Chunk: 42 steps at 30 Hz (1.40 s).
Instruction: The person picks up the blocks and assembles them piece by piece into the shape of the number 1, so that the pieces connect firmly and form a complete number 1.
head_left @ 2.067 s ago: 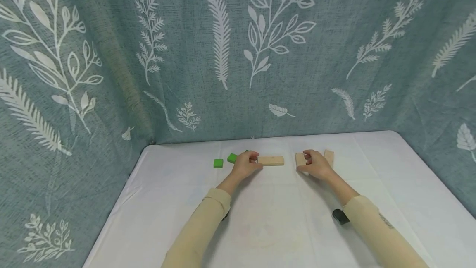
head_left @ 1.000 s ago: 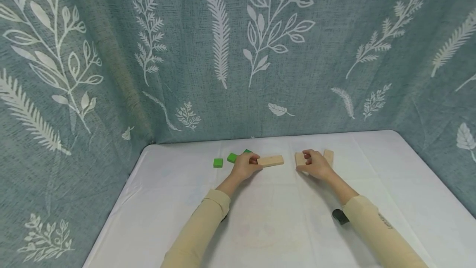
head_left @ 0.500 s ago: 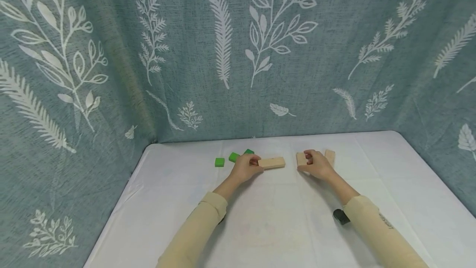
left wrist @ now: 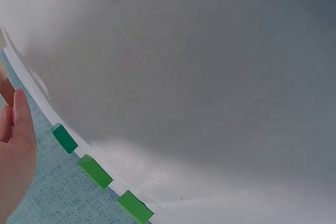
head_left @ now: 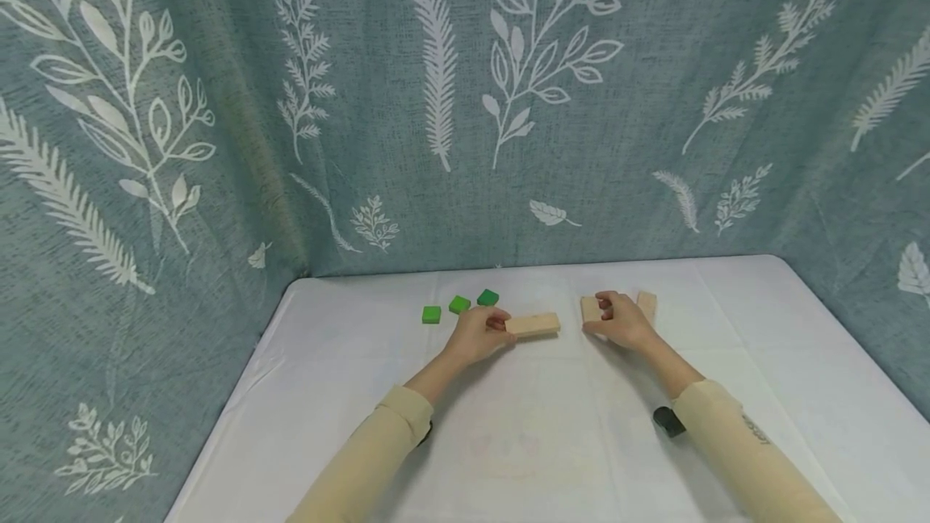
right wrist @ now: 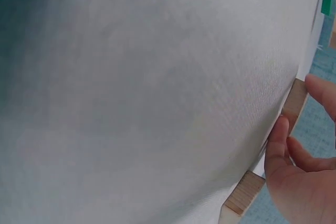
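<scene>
In the head view my left hand (head_left: 474, 337) pinches the left end of a long wooden block (head_left: 534, 325) between thumb and fingers. The left wrist view shows only part of that hand (left wrist: 20, 153) and a sliver of the block (left wrist: 6, 92) at the edge. My right hand (head_left: 625, 323) holds a second wooden block (head_left: 591, 310), thumb at its near end and fingers at its far end. That block (right wrist: 295, 100) is against the white cloth in the right wrist view. Another wooden block (head_left: 647, 305) lies just right of the right hand.
Left of my hands lie a light green block (head_left: 432, 315), a second light green block (head_left: 459, 304) and a darker green one (head_left: 488, 297). A white cloth (head_left: 538, 442) covers the table. Behind it hangs a leaf-patterned curtain (head_left: 465, 208). A black object (head_left: 668, 421) shows by the right sleeve.
My left hand has drawn the long wooden block nearer to me and tilted it slightly, uncovering the dark green block. The right hand and its block stay in place.
</scene>
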Available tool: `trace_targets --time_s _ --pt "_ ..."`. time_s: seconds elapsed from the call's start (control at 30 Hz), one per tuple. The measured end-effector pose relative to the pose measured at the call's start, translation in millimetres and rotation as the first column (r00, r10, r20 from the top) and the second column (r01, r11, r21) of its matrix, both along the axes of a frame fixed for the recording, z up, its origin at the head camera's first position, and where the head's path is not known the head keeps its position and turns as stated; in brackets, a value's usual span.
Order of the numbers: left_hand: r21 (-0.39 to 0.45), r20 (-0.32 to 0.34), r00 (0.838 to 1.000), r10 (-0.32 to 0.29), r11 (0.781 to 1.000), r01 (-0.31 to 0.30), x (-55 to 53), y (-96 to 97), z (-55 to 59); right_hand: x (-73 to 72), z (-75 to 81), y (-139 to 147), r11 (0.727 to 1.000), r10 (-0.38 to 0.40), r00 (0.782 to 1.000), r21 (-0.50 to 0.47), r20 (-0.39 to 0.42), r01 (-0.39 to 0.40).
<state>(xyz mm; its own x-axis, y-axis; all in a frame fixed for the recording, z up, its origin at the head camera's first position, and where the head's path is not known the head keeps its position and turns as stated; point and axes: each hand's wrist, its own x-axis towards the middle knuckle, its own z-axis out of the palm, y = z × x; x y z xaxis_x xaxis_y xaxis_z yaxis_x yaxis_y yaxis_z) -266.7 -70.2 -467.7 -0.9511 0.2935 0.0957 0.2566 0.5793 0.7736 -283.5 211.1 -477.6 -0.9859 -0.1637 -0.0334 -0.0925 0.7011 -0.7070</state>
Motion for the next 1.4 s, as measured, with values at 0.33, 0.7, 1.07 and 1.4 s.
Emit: trace_targets --time_s 0.33,0.7,1.07,1.4 --pt "0.010 0.008 1.000 -0.023 1.000 0.023 17.6 -4.5 1.5 1.7 2.4 -0.5 1.000 0.005 1.000 0.002 0.003 -0.005" --pt "0.008 0.014 0.999 -0.041 0.999 0.041 34.5 -9.6 -0.2 1.5 2.1 -0.5 1.000 -0.006 1.000 0.002 0.001 0.006" --pt "0.039 0.010 0.996 -0.087 0.996 0.086 56.6 -14.3 -1.3 1.3 2.0 0.1 1.000 -0.008 1.000 -0.004 -0.014 0.008" --pt "0.070 0.010 0.990 -0.141 0.988 0.140 74.4 -18.3 -2.8 1.8 1.5 0.1 1.000 -0.016 1.000 -0.004 -0.006 0.016"
